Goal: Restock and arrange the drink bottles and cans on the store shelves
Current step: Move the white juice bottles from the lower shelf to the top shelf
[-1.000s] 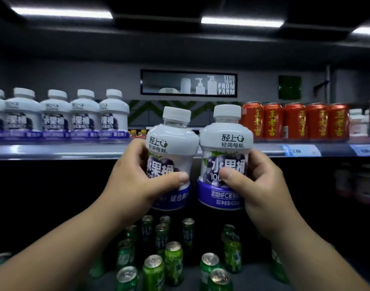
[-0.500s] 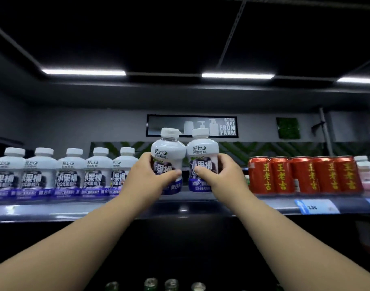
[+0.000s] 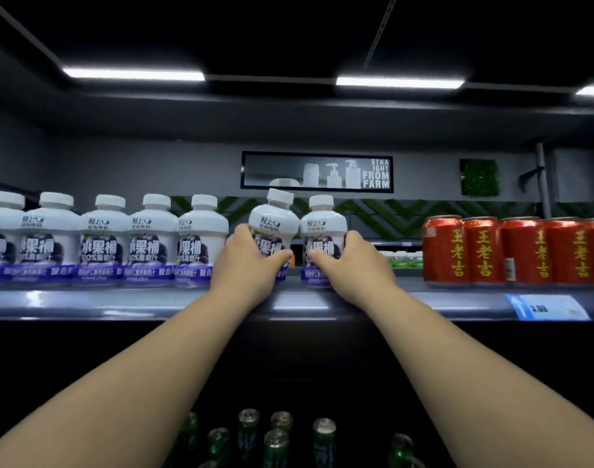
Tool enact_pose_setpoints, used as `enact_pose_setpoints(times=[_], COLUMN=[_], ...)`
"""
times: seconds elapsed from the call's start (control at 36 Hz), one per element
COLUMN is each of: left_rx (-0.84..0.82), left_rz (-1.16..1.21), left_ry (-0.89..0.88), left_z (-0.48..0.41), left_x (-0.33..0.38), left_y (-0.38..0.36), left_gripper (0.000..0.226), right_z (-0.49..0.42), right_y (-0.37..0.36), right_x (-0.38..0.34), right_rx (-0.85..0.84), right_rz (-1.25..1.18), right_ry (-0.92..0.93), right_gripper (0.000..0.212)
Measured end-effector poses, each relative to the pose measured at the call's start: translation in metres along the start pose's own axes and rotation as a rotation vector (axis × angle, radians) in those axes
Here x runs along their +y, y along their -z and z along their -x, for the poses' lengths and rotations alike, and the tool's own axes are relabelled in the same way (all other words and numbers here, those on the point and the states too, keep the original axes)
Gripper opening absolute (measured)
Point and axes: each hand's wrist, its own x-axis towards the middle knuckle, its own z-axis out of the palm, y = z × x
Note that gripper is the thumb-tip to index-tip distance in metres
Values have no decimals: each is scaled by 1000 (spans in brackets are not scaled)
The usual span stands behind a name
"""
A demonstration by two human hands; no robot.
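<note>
Two white juice bottles with purple labels are at the middle of the upper shelf (image 3: 457, 307). My left hand (image 3: 246, 261) grips the left bottle (image 3: 273, 221), which tilts slightly to the right. My right hand (image 3: 351, 261) grips the right bottle (image 3: 323, 228), which stands upright with its base at the shelf. The two bottles nearly touch. A row of several matching bottles (image 3: 101, 238) stands on the shelf to their left.
Several red cans (image 3: 484, 249) line the shelf on the right, with a gap between them and my right hand. A price tag (image 3: 547, 307) hangs on the shelf lip. Green cans (image 3: 275, 440) stand on a dark lower shelf below.
Both hands have carried the bottles up and forward from near my chest to the upper shelf. The bottles have come down to shelf level beside the existing row.
</note>
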Motion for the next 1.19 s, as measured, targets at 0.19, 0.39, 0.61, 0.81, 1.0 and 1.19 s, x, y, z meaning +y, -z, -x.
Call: enact_pose_setpoints(times=[0.19,0.39,0.61,0.81,1.0,1.19], left_rx=[-36,-17,66,85,110,262], left_rz=[-93,-193,-210,-248,-219,-426], left_ry=[-109,-200,-264,-307,-325,-306], left_z=[5,11,13,14,14,15], left_x=[-8,-12,-20,-25,-27,-28], left_y=[19,15,6,3,3,3], left_gripper=[84,103,100,91,77,67], right_z=[1,10,15,17,10,14], right_y=[2,-19,-23,-24,-14,-30], right_x=[-21,-26,-22,-22,-35,-35], right_rx=[-54,45,143,145,38,112], right_rz=[-89,99,234,251,169,300], right_ry=[-115,-52,15,25,-57,-36], right_gripper=[67,68,77,70,69,75])
